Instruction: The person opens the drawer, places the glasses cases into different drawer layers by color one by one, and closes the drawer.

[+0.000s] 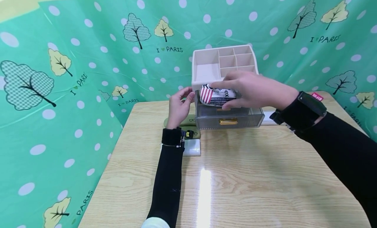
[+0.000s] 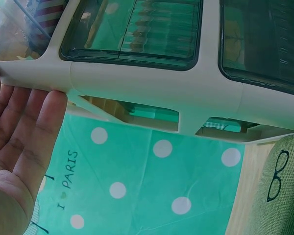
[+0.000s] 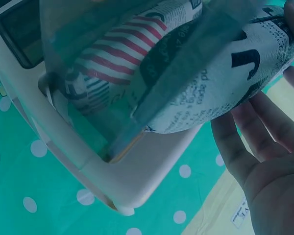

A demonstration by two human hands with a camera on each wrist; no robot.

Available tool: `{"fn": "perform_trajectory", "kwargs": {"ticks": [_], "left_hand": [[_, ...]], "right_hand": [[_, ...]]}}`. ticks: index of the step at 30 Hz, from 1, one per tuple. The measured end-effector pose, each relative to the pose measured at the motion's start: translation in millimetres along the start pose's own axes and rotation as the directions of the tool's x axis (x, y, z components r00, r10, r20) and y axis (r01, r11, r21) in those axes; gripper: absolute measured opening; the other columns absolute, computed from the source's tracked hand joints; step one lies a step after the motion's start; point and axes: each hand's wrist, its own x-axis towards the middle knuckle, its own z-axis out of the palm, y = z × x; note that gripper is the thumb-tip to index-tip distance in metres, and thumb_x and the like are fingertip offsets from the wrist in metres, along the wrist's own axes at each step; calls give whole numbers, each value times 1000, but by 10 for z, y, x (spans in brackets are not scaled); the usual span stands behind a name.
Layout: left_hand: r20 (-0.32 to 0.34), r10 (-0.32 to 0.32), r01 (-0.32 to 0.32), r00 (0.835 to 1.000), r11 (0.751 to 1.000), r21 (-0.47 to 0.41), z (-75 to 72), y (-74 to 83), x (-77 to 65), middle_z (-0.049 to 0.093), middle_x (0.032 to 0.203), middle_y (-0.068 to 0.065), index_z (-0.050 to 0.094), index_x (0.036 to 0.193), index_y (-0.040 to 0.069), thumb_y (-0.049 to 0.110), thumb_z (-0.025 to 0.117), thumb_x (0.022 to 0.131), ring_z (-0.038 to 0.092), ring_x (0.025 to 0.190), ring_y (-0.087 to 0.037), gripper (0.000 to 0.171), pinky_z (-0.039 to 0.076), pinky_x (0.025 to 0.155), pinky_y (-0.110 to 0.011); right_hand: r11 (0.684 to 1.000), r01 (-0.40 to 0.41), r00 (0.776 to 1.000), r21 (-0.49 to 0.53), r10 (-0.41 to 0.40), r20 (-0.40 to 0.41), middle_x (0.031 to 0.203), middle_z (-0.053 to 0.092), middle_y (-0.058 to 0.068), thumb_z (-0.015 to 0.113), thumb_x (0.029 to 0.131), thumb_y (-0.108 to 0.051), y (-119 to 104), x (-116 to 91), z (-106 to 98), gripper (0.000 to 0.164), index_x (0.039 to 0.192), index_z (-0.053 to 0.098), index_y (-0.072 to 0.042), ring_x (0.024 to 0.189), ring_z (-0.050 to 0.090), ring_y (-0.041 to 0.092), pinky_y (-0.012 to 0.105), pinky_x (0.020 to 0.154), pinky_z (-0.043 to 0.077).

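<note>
My right hand [image 1: 248, 89] grips an oval case [image 1: 219, 96] with black newsprint lettering and red stripes, over a pulled-out clear grey drawer [image 1: 244, 122]. In the right wrist view, the lettered case [image 3: 220, 78] lies between thumb and fingers. A striped part [image 3: 122, 54] shows through the drawer wall; whether it belongs to the same case, I cannot tell. My left hand [image 1: 180, 107] is at the left side of the white desk organizer [image 1: 195, 66]. Its fingers extend straight against the organizer's edge in the left wrist view, with the thumb partly cut off.
Green glasses cases [image 1: 191, 120] with an eyeglasses print lie left of the organizer, partly behind my left wrist. A white flat box [image 1: 192, 147] sits nearer me. Another white object [image 1: 268, 118] lies right of the drawer. A polka-dot curtain [image 1: 165, 67] hangs behind the wooden table [image 1: 235, 175].
</note>
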Motion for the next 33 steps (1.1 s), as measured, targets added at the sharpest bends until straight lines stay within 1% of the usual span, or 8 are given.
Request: {"fn": "perform_trajectory", "kwargs": {"ticks": [5,9,13,18,23,27,29,33], "left_hand": [[18,16,-16,1000,999,-33,-15,-9,2,73,116,-16,69,124,-1,23,64,101,70,103,-24,34,63,83,-27],[21,24,-23,999,999,-40,-23,-8,4,73,115,-14,70,124,1,26,65,100,70,102,-23,34,63,83,-27],[19,23,-22,1000,999,-42,-17,-11,8,72,116,-16,69,124,0,23,66,100,70,103,-25,34,63,83,-27],[16,24,-23,1000,999,-48,0,12,6,71,117,-21,67,125,-4,17,66,100,69,103,-29,33,63,83,-28],[14,14,-13,1000,999,-43,-11,178,-39,70,117,-24,66,124,-9,11,64,101,69,104,-33,31,63,84,-28],[15,2,-2,1000,999,-39,-36,315,-76,71,116,-24,66,124,-9,11,63,101,69,104,-32,30,63,85,-29],[13,-4,4,1000,999,-32,-39,318,-79,71,117,-23,66,124,-8,12,63,101,69,105,-31,30,63,85,-29],[6,-2,2,1000,1000,-25,-30,169,-44,71,118,-22,66,125,-6,16,64,101,69,105,-30,32,63,85,-28]], "right_hand": [[1000,2,1000,-15,-2,26,118,67,13,88,82,-37,-8,1,59,71,146,59,-25,95,62,25,41,79,60],[1000,19,998,5,-19,61,122,69,12,87,83,-36,-1,22,118,69,146,59,-25,96,64,23,40,79,61],[999,36,995,21,-37,89,123,70,12,88,83,-33,5,40,174,66,144,61,-23,97,66,22,39,80,61],[999,52,992,1,-52,114,111,71,10,89,82,-28,-4,54,224,63,140,65,-22,93,64,20,36,76,59],[998,57,987,1,-56,153,106,70,10,88,83,-22,-32,69,261,58,138,67,-23,91,63,21,38,78,60],[999,54,985,-2,-53,165,106,71,9,88,83,-21,-37,78,284,57,137,68,-23,90,63,20,37,79,60],[999,51,984,-4,-50,173,108,71,9,88,84,-22,-39,85,291,56,136,68,-23,91,63,20,37,80,60],[999,43,980,23,-46,192,107,72,7,87,85,-21,-33,107,300,54,135,69,-21,88,62,18,35,77,59]]}}
